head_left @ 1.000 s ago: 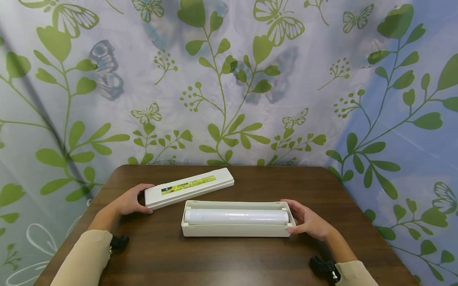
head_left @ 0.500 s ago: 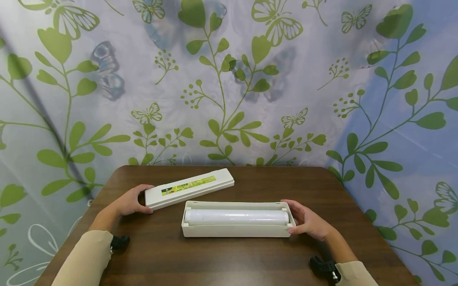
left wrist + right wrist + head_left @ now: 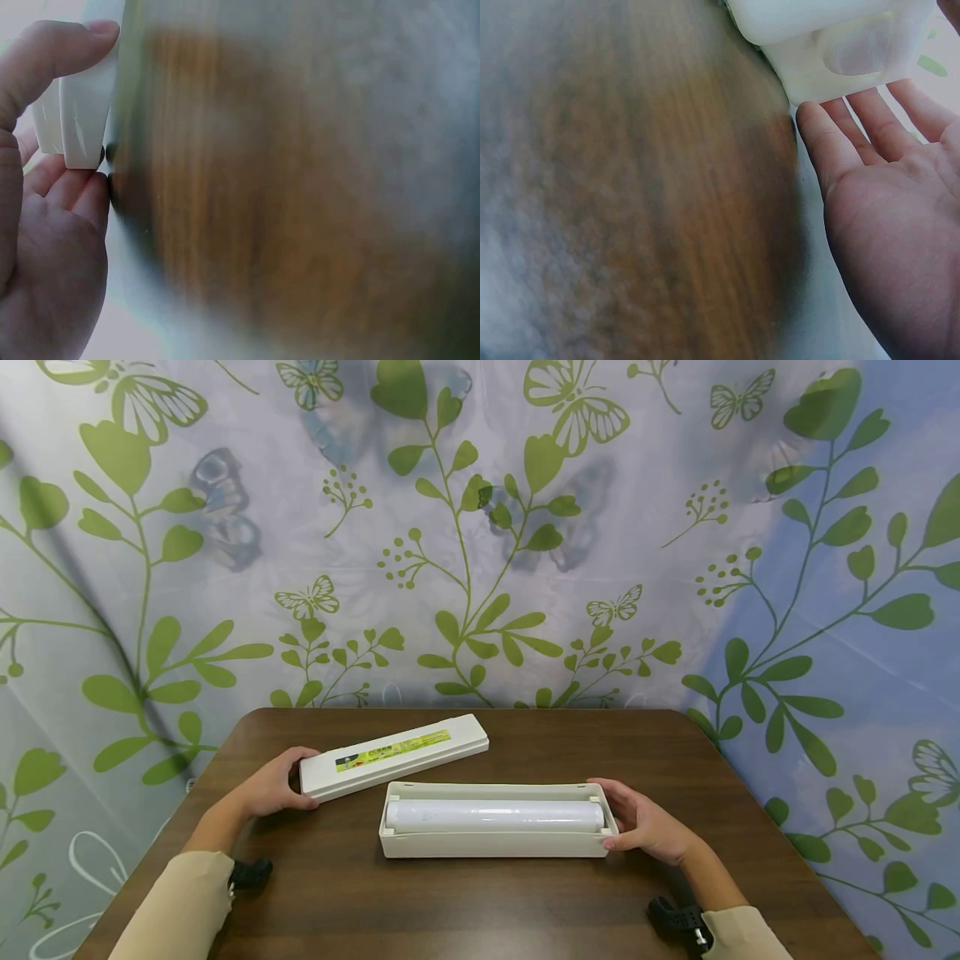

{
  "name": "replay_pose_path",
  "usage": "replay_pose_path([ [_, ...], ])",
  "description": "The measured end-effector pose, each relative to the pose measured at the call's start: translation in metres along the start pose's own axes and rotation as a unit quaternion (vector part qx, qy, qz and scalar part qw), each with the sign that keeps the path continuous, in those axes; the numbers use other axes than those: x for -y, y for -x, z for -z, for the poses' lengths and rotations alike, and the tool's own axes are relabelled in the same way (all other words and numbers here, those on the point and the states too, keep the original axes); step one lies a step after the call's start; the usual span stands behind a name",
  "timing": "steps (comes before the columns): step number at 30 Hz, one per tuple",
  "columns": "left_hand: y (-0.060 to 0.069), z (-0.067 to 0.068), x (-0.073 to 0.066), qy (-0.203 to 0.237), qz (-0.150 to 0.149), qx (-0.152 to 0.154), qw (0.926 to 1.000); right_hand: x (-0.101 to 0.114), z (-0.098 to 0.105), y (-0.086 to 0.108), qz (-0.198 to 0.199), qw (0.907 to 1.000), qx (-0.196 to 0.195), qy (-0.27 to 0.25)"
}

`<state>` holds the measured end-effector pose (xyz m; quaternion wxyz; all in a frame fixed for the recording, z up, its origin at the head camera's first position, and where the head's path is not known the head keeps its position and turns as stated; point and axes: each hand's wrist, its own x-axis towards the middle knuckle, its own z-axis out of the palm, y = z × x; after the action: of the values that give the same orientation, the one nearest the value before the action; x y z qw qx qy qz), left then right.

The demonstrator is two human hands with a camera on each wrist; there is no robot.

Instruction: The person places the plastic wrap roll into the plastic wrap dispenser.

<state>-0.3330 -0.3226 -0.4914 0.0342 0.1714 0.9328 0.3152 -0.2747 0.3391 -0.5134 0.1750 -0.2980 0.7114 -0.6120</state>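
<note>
left hand grips lid by one end, long axis running right and away; right hand grips box extending left.

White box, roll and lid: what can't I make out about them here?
Print on the label of the white lid: too small to read, head view.
Lid's underside: faces away from the head camera.
Bottom of the roll: hidden by the front wall of the white box, head view.
Most of the lid, left wrist view: beyond the top edge, partly behind the left hand.
</note>
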Motion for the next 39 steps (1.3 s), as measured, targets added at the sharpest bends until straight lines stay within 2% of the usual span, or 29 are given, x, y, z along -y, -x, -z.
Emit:
replay_pose_path([
  [6, 0.003, 0.0, -0.004, 0.006, 0.002, -0.004, 1.0, 0.001, 0.0, 0.001, -0.002, 1.0, 0.003, -0.004],
  [23, 0.006, -0.002, -0.001, 0.02, -0.003, -0.022, 0.9996, 0.002, 0.0, 0.0, -0.009, 1.0, -0.001, 0.0],
  [28, 0.007, -0.003, -0.001, 0.023, -0.012, -0.023, 0.9994, 0.004, 0.0, 0.0, -0.011, 0.9999, -0.001, 0.001],
  [39, 0.011, -0.004, -0.009, 0.028, -0.016, -0.034, 0.9989, 0.004, -0.001, 0.001, -0.008, 1.0, 0.003, -0.004],
])
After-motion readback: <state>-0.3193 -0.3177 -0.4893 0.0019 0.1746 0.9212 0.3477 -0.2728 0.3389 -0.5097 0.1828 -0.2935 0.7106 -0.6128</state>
